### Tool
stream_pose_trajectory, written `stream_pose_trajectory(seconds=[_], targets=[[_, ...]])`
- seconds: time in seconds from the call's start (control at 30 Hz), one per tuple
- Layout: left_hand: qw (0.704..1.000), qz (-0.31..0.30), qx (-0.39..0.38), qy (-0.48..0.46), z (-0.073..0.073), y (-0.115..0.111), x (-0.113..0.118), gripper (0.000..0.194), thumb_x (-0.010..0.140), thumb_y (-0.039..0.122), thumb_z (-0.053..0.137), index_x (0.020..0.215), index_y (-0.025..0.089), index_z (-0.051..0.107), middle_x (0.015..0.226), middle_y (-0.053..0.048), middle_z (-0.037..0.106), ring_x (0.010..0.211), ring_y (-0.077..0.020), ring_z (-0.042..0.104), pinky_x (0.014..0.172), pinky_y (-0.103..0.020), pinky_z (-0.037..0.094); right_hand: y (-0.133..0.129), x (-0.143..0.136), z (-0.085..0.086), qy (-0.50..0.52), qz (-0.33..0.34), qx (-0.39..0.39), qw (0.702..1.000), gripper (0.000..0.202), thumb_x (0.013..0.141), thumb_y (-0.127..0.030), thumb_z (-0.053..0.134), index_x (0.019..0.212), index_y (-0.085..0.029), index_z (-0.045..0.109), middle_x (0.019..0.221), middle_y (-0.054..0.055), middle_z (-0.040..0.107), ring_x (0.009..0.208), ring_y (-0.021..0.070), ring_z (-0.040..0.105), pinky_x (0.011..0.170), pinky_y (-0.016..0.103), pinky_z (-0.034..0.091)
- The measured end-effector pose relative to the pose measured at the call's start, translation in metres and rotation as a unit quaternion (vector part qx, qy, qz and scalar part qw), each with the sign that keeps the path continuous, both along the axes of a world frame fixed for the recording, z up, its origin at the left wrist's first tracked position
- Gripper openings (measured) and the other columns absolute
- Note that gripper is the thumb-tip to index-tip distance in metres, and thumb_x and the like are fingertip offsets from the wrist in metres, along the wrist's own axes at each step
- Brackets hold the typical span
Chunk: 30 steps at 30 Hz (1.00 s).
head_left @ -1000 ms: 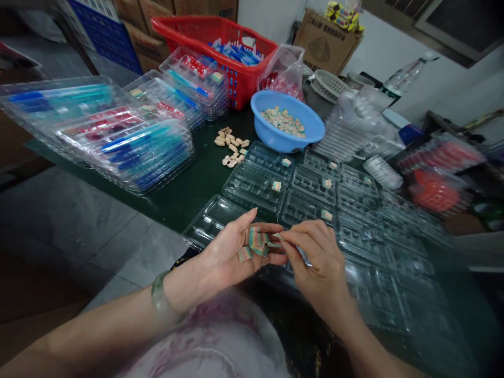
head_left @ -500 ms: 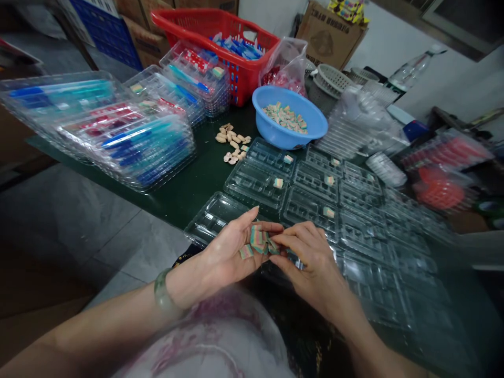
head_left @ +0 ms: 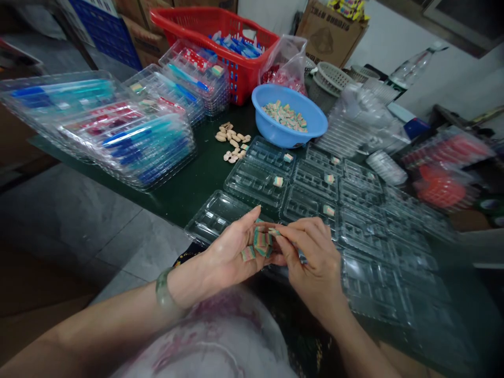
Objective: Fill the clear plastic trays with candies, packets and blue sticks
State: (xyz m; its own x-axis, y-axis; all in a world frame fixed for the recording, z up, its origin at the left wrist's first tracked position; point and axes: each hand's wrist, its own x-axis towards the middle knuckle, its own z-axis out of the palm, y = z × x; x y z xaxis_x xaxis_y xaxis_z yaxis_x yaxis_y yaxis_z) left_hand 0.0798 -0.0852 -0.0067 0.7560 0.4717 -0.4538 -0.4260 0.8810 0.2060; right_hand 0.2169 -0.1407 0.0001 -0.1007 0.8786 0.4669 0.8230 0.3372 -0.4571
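Observation:
My left hand (head_left: pixel 226 257) is turned palm up and cupped around several small striped candy pieces (head_left: pixel 262 241), green, pink and yellow. Thumb and fingers of my right hand (head_left: pixel 317 260) pinch one striped candy piece (head_left: pixel 273 231) just above that palm. Beneath and beyond both hands lie clear plastic compartment trays (head_left: pixel 252 184), a few with striped candy (head_left: pixel 278 181) in one compartment. More of these pieces fill a blue bowl (head_left: pixel 268 134) behind the trays.
Peanuts (head_left: pixel 233 137) lie on the dark green table (head_left: pixel 173 205). Stacked clear packs with blue pens (head_left: pixel 145 147) stand at left. A red basket (head_left: pixel 220 26) is behind them. At right are more trays, a plastic bottle (head_left: pixel 413 68) and red packets (head_left: pixel 441 189).
My right thumb and fingers have risen slightly from the left palm, with one candy piece now showing between them. The pieces in my left palm have shifted a little.

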Motion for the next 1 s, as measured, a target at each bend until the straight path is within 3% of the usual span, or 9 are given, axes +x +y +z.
stream_pose_trajectory(seconds=[0.2, 0.37, 0.47, 0.6, 0.73, 1.0], targets=[[0.998, 0.021, -0.057, 0.021, 0.003, 0.000, 0.002, 0.038, 0.088, 0.038, 0.039, 0.065, 0.012, 0.055, 0.057, -0.002, 0.052, 0.049, -0.0099, 0.048, 0.056, -0.024, 0.044, -0.001, -0.019, -0.010, -0.051, 0.005, 0.013, 0.999, 0.013, 0.084, -0.012, 0.051, 0.085, -0.020, 0.060, 0.083, 0.004, 0.062, 0.084, 0.0199, 0.050, 0.075, 0.039, 0.034], [0.998, 0.020, -0.042, 0.039, 0.003, 0.000, 0.000, 0.040, 0.087, 0.041, 0.040, 0.070, 0.010, 0.058, 0.058, -0.003, 0.053, 0.050, -0.0104, 0.049, 0.052, -0.022, 0.042, -0.002, -0.021, -0.011, -0.036, 0.016, -0.063, 0.997, 0.007, 0.085, -0.022, 0.053, 0.088, -0.020, 0.059, 0.089, 0.004, 0.061, 0.088, 0.0209, 0.049, 0.074, 0.039, 0.033], [0.999, 0.014, -0.023, 0.046, 0.003, -0.001, 0.000, 0.041, 0.086, 0.042, 0.040, 0.077, 0.009, 0.062, 0.061, -0.004, 0.056, 0.052, -0.0115, 0.051, 0.053, -0.023, 0.042, 0.000, -0.021, -0.008, -0.025, -0.002, -0.098, 0.995, 0.013, 0.079, -0.032, 0.061, 0.084, -0.020, 0.058, 0.091, 0.003, 0.061, 0.086, 0.0220, 0.048, 0.074, 0.039, 0.033], [0.999, 0.012, -0.005, 0.041, 0.003, -0.003, 0.000, 0.043, 0.088, 0.040, 0.036, 0.082, 0.009, 0.065, 0.066, -0.007, 0.061, 0.057, -0.0130, 0.054, 0.057, -0.023, 0.043, 0.003, -0.020, -0.004, -0.002, -0.020, -0.137, 0.990, 0.007, 0.075, -0.023, 0.064, 0.078, -0.021, 0.058, 0.086, 0.001, 0.062, 0.082, 0.0204, 0.049, 0.072, 0.037, 0.033], [0.998, 0.037, -0.018, 0.052, 0.007, -0.003, 0.001, 0.041, 0.088, 0.037, 0.037, 0.072, 0.009, 0.063, 0.063, -0.006, 0.059, 0.058, -0.0125, 0.054, 0.061, -0.023, 0.043, 0.005, -0.017, -0.001, 0.021, -0.008, -0.162, 0.987, 0.006, 0.078, -0.016, 0.057, 0.079, -0.022, 0.059, 0.085, 0.000, 0.063, 0.081, 0.0189, 0.051, 0.071, 0.035, 0.035], [0.999, 0.035, -0.016, 0.036, 0.004, -0.005, 0.001, 0.040, 0.088, 0.036, 0.038, 0.067, 0.010, 0.060, 0.061, -0.005, 0.058, 0.056, -0.0120, 0.053, 0.060, -0.024, 0.044, 0.002, -0.009, -0.003, 0.093, -0.003, -0.187, 0.978, 0.013, 0.083, -0.015, 0.050, 0.080, -0.024, 0.060, 0.085, -0.001, 0.062, 0.079, 0.0160, 0.053, 0.069, 0.032, 0.039]])
